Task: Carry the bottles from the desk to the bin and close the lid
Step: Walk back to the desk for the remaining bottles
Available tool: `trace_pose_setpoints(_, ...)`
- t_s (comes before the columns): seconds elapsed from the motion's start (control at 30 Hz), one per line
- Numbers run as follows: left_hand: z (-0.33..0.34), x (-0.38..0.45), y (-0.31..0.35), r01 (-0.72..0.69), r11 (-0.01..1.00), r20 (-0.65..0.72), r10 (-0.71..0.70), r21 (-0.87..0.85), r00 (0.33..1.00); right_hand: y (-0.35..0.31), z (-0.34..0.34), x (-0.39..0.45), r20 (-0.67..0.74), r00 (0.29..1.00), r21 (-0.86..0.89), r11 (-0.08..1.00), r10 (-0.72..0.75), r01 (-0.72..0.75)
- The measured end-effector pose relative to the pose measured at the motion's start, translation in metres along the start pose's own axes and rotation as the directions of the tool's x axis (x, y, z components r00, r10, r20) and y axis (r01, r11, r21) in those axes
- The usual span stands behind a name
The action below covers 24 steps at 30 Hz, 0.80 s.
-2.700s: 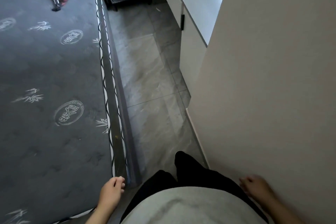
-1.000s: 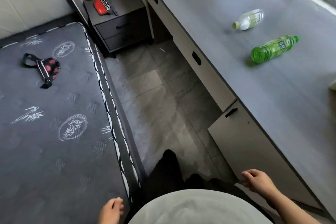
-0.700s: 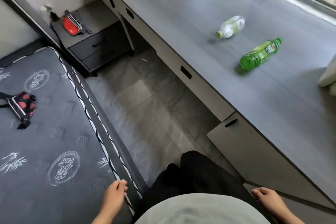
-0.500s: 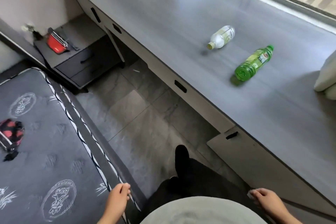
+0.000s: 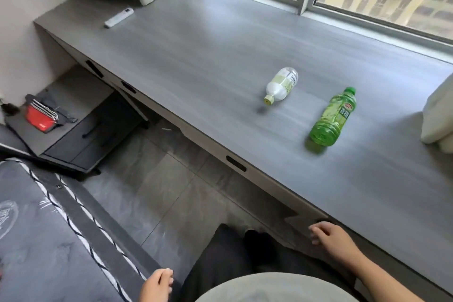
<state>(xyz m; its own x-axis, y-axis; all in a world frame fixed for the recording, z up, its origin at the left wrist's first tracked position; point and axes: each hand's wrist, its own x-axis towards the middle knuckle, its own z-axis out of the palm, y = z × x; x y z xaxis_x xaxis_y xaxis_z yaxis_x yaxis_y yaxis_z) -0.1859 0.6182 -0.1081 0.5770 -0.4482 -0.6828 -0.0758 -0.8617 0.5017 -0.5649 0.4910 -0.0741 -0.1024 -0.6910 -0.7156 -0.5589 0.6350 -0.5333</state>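
Observation:
Two bottles lie on their sides on the long grey desk [image 5: 196,61]: a clear one with a pale label and yellow cap [image 5: 282,86], and a green one [image 5: 332,116] to its right. My right hand [image 5: 329,238] hangs empty by the desk's front edge, fingers loosely curled, well short of both bottles. My left hand [image 5: 157,285] is low at the bottom, empty, beside the mattress edge. No bin is in view.
A white remote [image 5: 119,17] lies at the desk's far left. A white cushion [image 5: 438,115] sits at the right edge. A dark nightstand [image 5: 73,115] with a red pouch [image 5: 39,117] stands left, and a mattress [image 5: 36,240] borders the narrow tiled aisle [image 5: 157,193].
My view has swung from the aisle and wall up onto the desk, bringing both bottles and the window into sight. Both hands stay low and empty.

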Motion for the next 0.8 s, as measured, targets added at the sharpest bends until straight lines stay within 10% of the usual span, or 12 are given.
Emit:
trace_pose_setpoints(0.3,-0.001,0.073,0.144,-0.276,0.946,0.228,0.235,0.168,0.945,-0.029,0.015,-0.005,-0.124,0.984,0.124,0.986,0.13,-0.114)
trace_pose_setpoints(0.8,0.122,0.058,0.395,-0.802,0.54,0.538,0.61,0.256,0.582,-0.138,-0.063,0.033,-0.465,0.878,0.441,0.89,0.116,0.116)
